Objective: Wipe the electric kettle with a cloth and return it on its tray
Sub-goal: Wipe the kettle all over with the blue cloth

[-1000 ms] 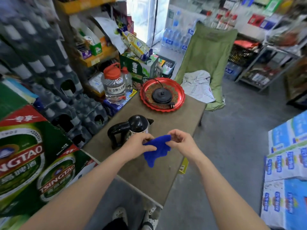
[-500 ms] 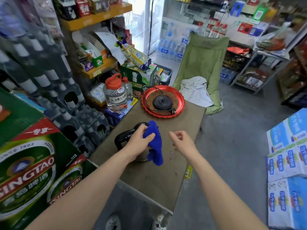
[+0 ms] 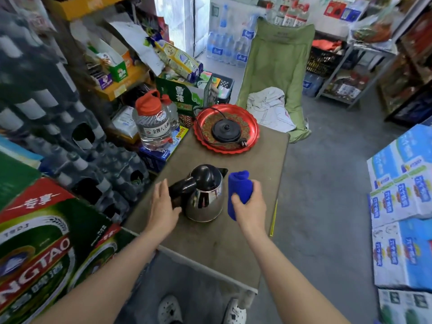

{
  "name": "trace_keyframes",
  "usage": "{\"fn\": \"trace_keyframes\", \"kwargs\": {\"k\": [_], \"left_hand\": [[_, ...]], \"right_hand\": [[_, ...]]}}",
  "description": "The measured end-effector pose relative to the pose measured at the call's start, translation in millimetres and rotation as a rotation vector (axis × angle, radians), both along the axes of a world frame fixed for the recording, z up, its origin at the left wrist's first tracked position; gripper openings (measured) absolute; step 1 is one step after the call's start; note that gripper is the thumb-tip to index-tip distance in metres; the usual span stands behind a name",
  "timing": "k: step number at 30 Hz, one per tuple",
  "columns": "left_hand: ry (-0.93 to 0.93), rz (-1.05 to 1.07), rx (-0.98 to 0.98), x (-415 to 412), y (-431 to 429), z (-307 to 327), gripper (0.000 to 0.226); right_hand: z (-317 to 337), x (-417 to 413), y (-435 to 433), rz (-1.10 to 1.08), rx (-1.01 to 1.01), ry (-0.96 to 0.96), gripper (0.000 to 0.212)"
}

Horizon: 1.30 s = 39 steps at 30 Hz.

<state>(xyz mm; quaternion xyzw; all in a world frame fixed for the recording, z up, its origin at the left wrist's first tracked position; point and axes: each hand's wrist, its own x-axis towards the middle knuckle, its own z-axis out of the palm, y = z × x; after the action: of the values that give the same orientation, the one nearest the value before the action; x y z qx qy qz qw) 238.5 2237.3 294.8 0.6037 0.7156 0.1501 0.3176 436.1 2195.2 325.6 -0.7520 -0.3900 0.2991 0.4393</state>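
One steel electric kettle (image 3: 205,197) stood on the counter (image 3: 210,249), apart from one red tray (image 3: 253,134) holding one black base (image 3: 225,130). Left hand (image 3: 163,206) sat straight-fingered at the kettle's handle. Right hand (image 3: 249,208) gripped one rolled blue cloth (image 3: 239,184) just beside the kettle.

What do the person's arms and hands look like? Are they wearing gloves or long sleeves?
No gloves and no long sleeves. The left arm and the right arm are bare all the way to the picture's bottom edge, so any sleeve would be out of view. The left hand and the right hand are bare too: no rings, watch or bracelets show.
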Motion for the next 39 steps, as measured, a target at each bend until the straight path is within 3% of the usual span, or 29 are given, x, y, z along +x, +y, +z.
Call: {"fn": "trace_keyframes", "kwargs": {"k": [2, 4, 6, 8, 11, 17, 23, 29, 35, 37, 39], "left_hand": [[-0.034, -0.023, -0.089, -6.2, 12.0, -6.3, 0.066], [-0.083, -0.045, -0.071, -10.3, 17.5, -5.8, 0.044], [-0.096, -0.12, -0.024, -5.8, 13.6, -6.2, 0.037], [-0.186, -0.08, 0.046, 11.4, 6.8, -6.8, 0.035], [-0.424, 0.178, 0.156, 40.9, 6.3, -1.5, 0.034], [-0.764, 0.352, 0.352, 71.1, 24.0, -20.7, 0.034], [-1.008, 0.268, 0.472, 82.1, 48.6, -44.5, 0.046], [-1.165, 0.122, 0.636, 81.6, 39.2, -42.0, 0.037], [-1.283, 0.093, 0.676, 50.6, -21.7, -36.8, 0.035], [-1.266, 0.096, 0.66, 46.2, -48.9, -35.6, 0.034], [-1.261, 0.094, 0.641, 42.1, -73.9, -34.4, 0.035]], "right_hand": [[-7.7, -8.4, 7.5, 0.05, 0.081, -0.092, 0.03], [-15.2, -12.5, 15.9, 0.07, 0.111, -0.153, 0.029], [-20.5, -10.6, 20.0, 0.065, 0.15, -0.213, 0.03], [-25.3, -3.7, 21.1, 0.058, 0.215, -0.291, 0.034], [-36.6, 11.8, 23.4, 0.101, 0.3, -0.419, 0.051], [-82.6, 19.9, 26.2, 0.498, 0.415, -0.745, 0.063], [-97.1, 42.0, 63.9, 0.396, 0.711, -0.935, 0.048], [-79.4, 33.8, 63.7, 0.225, 0.865, -0.86, 0.044], [-146.3, 19.8, -39.9, 0.473, 0.994, -1.28, 0.038], [-130.2, 15.8, -56.1, 0.456, 1.016, -1.25, 0.038], [-98.4, 3.4, -65.0, 0.372, 1.024, -1.05, 0.038]]}}
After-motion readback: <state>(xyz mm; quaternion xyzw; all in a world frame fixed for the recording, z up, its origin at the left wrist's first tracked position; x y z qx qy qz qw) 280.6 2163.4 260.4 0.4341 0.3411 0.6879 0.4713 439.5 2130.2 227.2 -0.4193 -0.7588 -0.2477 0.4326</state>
